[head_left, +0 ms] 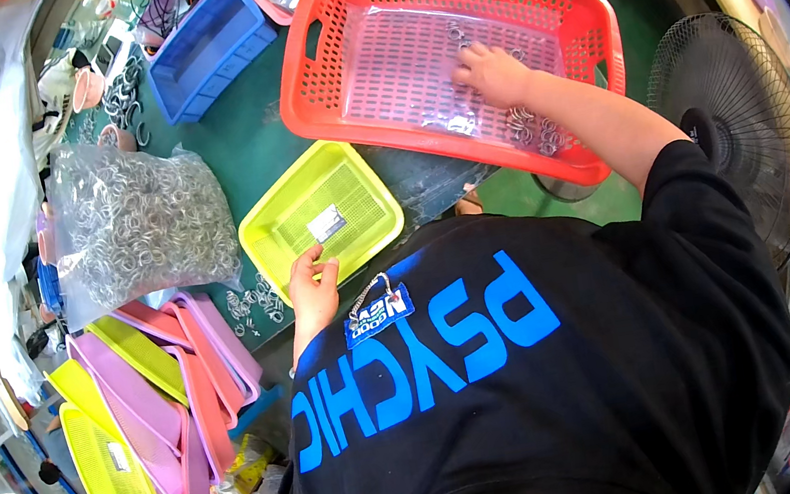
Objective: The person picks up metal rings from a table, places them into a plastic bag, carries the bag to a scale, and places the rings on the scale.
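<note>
My right hand (490, 75) reaches into a large red perforated basket (462, 147), its fingers bent and slightly apart over a clear plastic sheet or bag (388, 56) lining the bottom. Small metal rings (532, 130) lie by my wrist, and a few more are just beyond my fingertips. At the near edge of a yellow-green basket (367, 190) is my left hand (315, 289), thumb and fingers apart, with nothing visible in it. A white label (326, 223) lies in that basket. Loose metal rings (257, 305) rest on the table beside my left hand.
A bulging clear bag of metal rings (145, 227) stands at the left. Nearer are stacked pink, purple and yellow baskets (149, 403). A blue bin (211, 50) sits at the back of the green table (245, 147). A black fan (736, 123) stands at the right.
</note>
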{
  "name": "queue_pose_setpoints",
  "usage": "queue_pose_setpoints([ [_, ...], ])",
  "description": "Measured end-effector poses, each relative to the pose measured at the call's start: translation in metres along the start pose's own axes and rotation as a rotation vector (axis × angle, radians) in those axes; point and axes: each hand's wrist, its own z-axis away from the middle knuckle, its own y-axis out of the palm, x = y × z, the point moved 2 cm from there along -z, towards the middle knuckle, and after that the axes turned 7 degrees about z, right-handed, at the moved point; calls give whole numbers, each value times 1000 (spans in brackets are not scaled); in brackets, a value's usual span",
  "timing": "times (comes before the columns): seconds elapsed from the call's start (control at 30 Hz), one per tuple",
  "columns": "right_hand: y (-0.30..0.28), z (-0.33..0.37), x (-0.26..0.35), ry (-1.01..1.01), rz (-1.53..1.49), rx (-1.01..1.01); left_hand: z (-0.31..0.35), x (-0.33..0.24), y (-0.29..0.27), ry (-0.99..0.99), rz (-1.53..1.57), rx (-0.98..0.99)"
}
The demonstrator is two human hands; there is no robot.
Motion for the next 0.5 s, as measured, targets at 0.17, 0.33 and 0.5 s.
queue_pose_setpoints([
  [0.17, 2, -10, -29, 257, -192, -41, 0, -6, 7, -18, -9, 34],
  [0.33, 2, -35, -38, 204, -212, 54, -2, -13, 12, 24, -56, 64],
  [0.5, 34, -33, -45, 111, -192, -2, -2, -12, 12, 21, -35, 75],
])
